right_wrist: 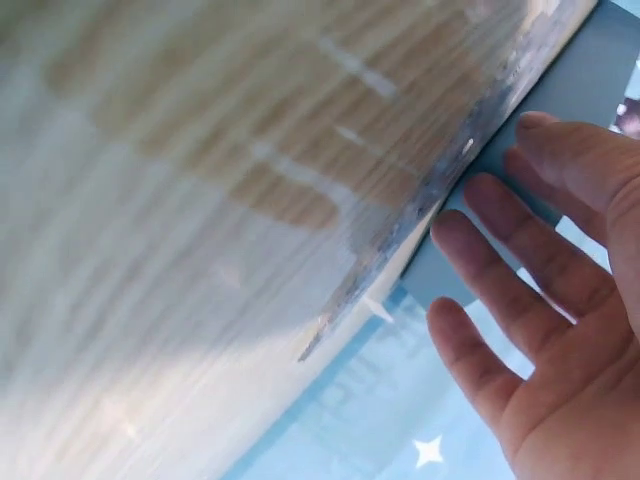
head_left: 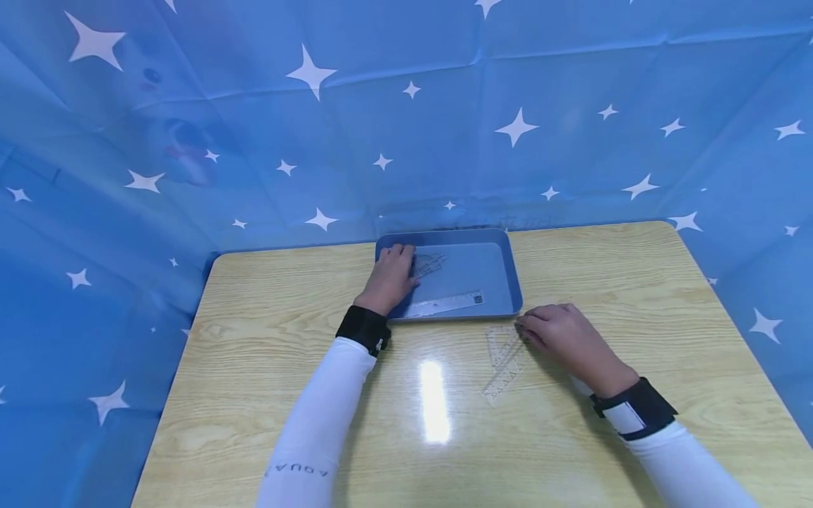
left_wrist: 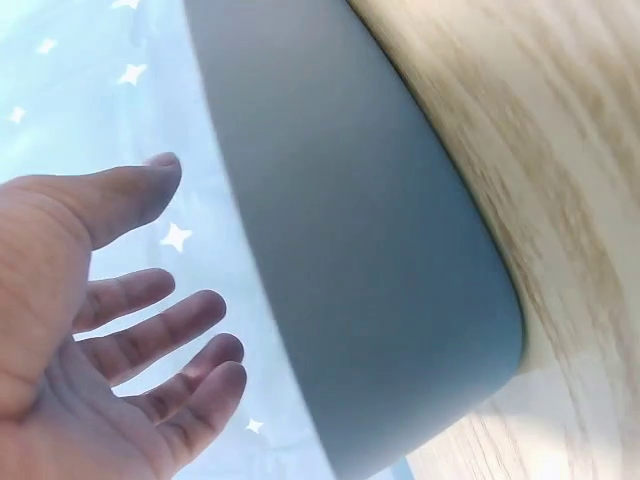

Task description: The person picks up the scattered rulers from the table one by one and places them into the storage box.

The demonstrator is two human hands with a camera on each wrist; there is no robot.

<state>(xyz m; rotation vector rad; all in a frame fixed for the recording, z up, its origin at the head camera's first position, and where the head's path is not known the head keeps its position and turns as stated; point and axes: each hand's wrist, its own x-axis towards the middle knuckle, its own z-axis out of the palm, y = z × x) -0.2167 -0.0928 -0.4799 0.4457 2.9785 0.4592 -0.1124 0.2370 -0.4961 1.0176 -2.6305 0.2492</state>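
A shallow blue-grey tray (head_left: pixel 470 268) stands at the back of the table. My left hand (head_left: pixel 390 275) is over its left end, fingers relaxed and thumb apart in the left wrist view. Inside the tray, a clear set square (head_left: pixel 429 264) lies beside that hand, and a clear straight ruler (head_left: pixel 447 303) lies along the front side. Another clear set square (head_left: pixel 504 370) lies on the table in front of the tray's right corner. My right hand (head_left: pixel 565 335) is at its upper right corner; whether the fingertips touch it is unclear. Loosely bent, spread fingers show in the right wrist view.
The wood-grain table (head_left: pixel 267 339) extends to both sides of the tray. A blue curtain with white stars (head_left: pixel 413 141) hangs right behind its back edge. A bright light reflection lies on the tabletop between the forearms.
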